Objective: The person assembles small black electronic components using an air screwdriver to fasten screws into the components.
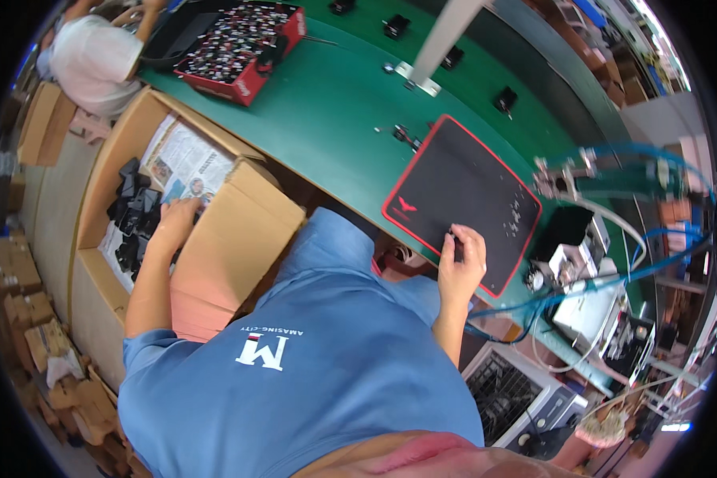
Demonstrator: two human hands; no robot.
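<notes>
My left hand (180, 220) reaches into an open cardboard box (99, 191) at my left side. Its fingers look spread and rest beside a pile of black plastic parts (138, 209) and a sheet of newspaper (190, 162); their tips are partly hidden. My right hand (464, 259) hovers over the near edge of a black mat with a red border (454, 171). Thumb and fingertips there are pinched together, and whatever sits between them is too small to name. Several tiny silvery pieces (515, 213) lie scattered on the mat's right side.
A red box (251, 86) full of small parts stands on the green table (327, 111) at the far left. Small black assemblies (396, 26) lie along the far side, near a metal post (446, 40). Blue hoses and a metal fixture (570, 267) occupy the right. Another person (95, 64) sits far left.
</notes>
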